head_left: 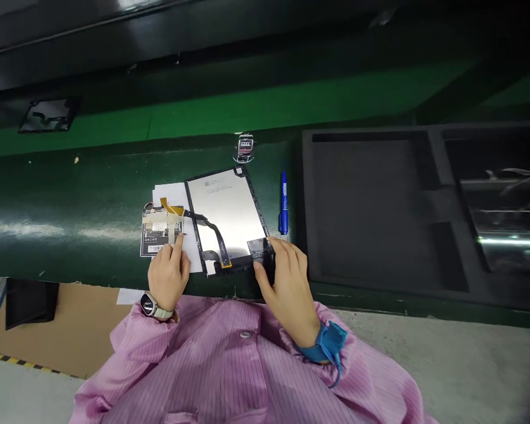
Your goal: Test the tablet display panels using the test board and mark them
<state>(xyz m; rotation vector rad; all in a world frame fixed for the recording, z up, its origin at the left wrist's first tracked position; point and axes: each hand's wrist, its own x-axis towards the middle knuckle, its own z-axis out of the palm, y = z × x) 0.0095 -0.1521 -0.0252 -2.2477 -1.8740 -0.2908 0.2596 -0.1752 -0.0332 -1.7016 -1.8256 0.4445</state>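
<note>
Okay, we see right hand (290, 290) thumb and fingers spread around dark square (257, 249) at near right corner of display panel (235, 219), can't tell if gripped; left hand (168, 273) index extended at circuit board (158, 234), thumb apart.

Counted two hands: one left hand (166, 275) and one right hand (290, 290). Display panels (223, 203) numbered two; circuit board (159, 226), one. Also tallied: one blue marker (283, 203), one tally counter (245, 145), one wristwatch (148, 304), one blue wrist strap (329, 343). Foam tray (307, 206): one, at least two recesses (371, 206) in view.
</note>
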